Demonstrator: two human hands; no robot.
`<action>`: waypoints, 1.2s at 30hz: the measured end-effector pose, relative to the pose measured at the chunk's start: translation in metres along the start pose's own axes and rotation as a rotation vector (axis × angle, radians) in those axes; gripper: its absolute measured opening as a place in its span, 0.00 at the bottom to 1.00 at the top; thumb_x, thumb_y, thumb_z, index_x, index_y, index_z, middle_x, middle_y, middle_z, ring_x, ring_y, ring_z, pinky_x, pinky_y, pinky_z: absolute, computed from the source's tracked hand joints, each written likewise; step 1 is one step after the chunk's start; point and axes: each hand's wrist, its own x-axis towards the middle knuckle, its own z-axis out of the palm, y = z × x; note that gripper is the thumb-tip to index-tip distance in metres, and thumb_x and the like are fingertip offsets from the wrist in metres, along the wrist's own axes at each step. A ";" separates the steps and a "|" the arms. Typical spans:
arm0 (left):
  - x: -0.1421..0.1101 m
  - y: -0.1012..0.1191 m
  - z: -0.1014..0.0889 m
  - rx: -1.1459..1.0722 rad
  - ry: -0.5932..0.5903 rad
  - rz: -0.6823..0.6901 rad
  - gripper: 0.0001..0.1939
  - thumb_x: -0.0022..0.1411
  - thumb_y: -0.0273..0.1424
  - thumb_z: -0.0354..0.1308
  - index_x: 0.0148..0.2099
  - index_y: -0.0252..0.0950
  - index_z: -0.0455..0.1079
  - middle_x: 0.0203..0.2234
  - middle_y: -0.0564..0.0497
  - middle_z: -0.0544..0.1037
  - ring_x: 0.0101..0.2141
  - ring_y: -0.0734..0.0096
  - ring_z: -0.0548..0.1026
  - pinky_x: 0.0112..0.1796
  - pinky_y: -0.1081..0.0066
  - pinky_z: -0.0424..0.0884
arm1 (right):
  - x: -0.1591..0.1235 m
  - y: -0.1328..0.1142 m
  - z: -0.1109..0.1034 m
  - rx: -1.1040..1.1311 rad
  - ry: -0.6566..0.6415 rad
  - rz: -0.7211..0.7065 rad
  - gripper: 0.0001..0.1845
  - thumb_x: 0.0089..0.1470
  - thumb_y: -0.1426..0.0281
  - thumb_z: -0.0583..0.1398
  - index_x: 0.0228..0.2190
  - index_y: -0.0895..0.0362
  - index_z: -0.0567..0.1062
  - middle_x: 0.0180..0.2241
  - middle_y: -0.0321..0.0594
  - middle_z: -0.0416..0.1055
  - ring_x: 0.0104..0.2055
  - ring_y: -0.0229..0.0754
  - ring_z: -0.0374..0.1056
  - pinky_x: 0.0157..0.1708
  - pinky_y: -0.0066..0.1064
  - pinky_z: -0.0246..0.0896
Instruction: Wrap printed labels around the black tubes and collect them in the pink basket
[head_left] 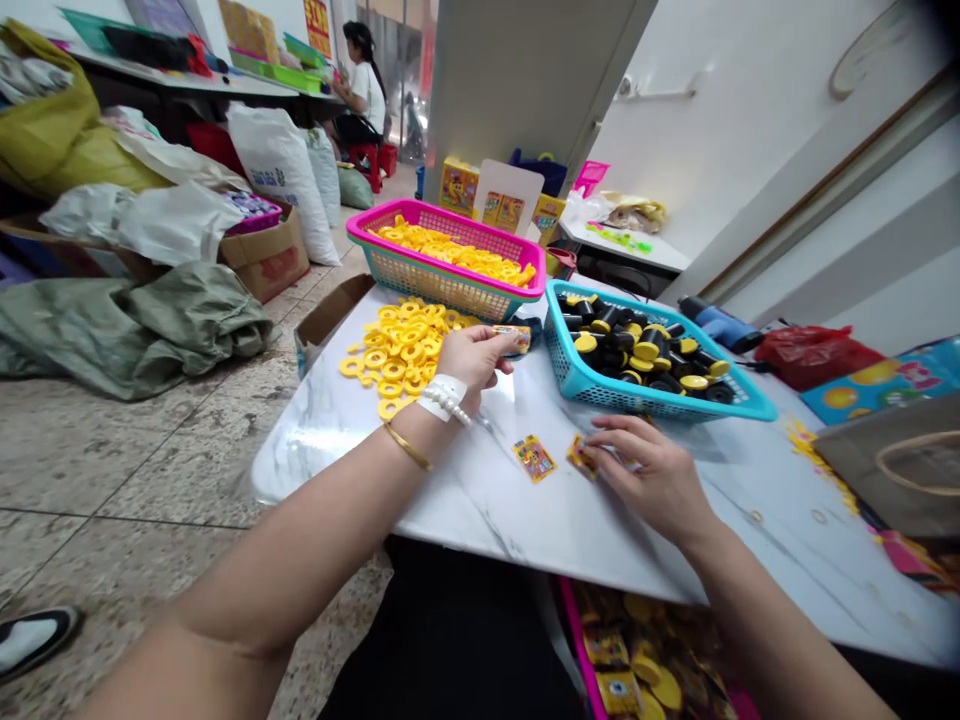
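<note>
My left hand is raised over the white marble table, its fingers pinched on a small colourful packet beside a heap of yellow plastic rings. My right hand rests on the table with its fingers closed on another small printed packet. A third packet lies flat on the table between my hands. Just beyond my right hand a blue basket holds black and yellow caps.
A pink basket full of yellow rings stands at the table's far edge. A pink bin of finished pieces sits under the table by my lap. Sacks and cardboard boxes crowd the floor at left. A person sits far back.
</note>
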 end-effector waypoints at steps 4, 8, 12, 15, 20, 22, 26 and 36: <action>-0.003 -0.004 0.001 0.097 -0.100 -0.060 0.09 0.54 0.28 0.69 0.27 0.30 0.74 0.19 0.52 0.74 0.14 0.85 0.61 0.16 0.78 0.44 | 0.017 0.003 -0.030 -0.121 0.227 -0.018 0.06 0.58 0.70 0.62 0.36 0.50 0.80 0.37 0.40 0.80 0.39 0.46 0.77 0.40 0.38 0.73; -0.004 -0.012 0.001 0.156 -0.253 -0.150 0.09 0.52 0.31 0.70 0.33 0.30 0.79 0.27 0.46 0.79 0.14 0.85 0.62 0.16 0.77 0.41 | 0.078 0.014 -0.045 -0.211 0.171 -0.072 0.06 0.58 0.70 0.61 0.35 0.53 0.81 0.39 0.42 0.80 0.41 0.46 0.76 0.44 0.38 0.71; 0.005 -0.001 -0.005 0.110 0.030 0.081 0.12 0.43 0.32 0.74 0.28 0.30 0.78 0.18 0.53 0.72 0.16 0.85 0.60 0.16 0.79 0.45 | 0.133 0.046 -0.027 -0.333 -0.249 -0.094 0.16 0.50 0.72 0.64 0.43 0.53 0.81 0.47 0.43 0.78 0.50 0.53 0.70 0.52 0.44 0.65; 0.013 0.016 -0.011 -0.050 0.263 0.322 0.15 0.41 0.34 0.74 0.29 0.31 0.77 0.15 0.57 0.68 0.16 0.84 0.59 0.16 0.80 0.47 | 0.145 0.066 -0.014 -0.333 -0.353 -0.079 0.16 0.50 0.74 0.62 0.42 0.53 0.80 0.44 0.43 0.78 0.48 0.50 0.71 0.49 0.41 0.66; 0.011 0.024 -0.012 -0.135 0.296 0.350 0.16 0.43 0.34 0.73 0.33 0.32 0.77 0.17 0.58 0.70 0.16 0.85 0.61 0.16 0.81 0.49 | 0.133 0.078 -0.016 -0.357 -0.258 -0.058 0.11 0.53 0.74 0.59 0.38 0.55 0.80 0.38 0.43 0.78 0.43 0.48 0.71 0.45 0.38 0.65; 0.007 0.016 -0.009 -0.115 0.171 0.220 0.16 0.43 0.33 0.74 0.34 0.32 0.77 0.18 0.57 0.71 0.16 0.85 0.62 0.16 0.81 0.48 | 0.130 0.081 -0.020 -0.371 -0.251 -0.063 0.11 0.51 0.71 0.62 0.38 0.54 0.80 0.37 0.43 0.78 0.42 0.49 0.71 0.45 0.40 0.65; 0.000 -0.002 -0.003 -0.045 -0.072 -0.018 0.15 0.43 0.31 0.74 0.33 0.29 0.76 0.22 0.53 0.74 0.16 0.87 0.60 0.15 0.82 0.44 | 0.136 0.082 -0.021 -0.360 -0.308 -0.137 0.17 0.48 0.68 0.66 0.43 0.53 0.79 0.42 0.44 0.78 0.46 0.52 0.69 0.47 0.41 0.63; 0.002 -0.009 -0.002 -0.015 -0.199 -0.305 0.04 0.57 0.24 0.67 0.33 0.27 0.77 0.25 0.49 0.77 0.15 0.90 0.59 0.13 0.86 0.45 | 0.137 0.065 -0.021 -0.078 -0.179 -0.016 0.12 0.44 0.70 0.66 0.35 0.55 0.75 0.30 0.39 0.74 0.33 0.44 0.69 0.34 0.34 0.64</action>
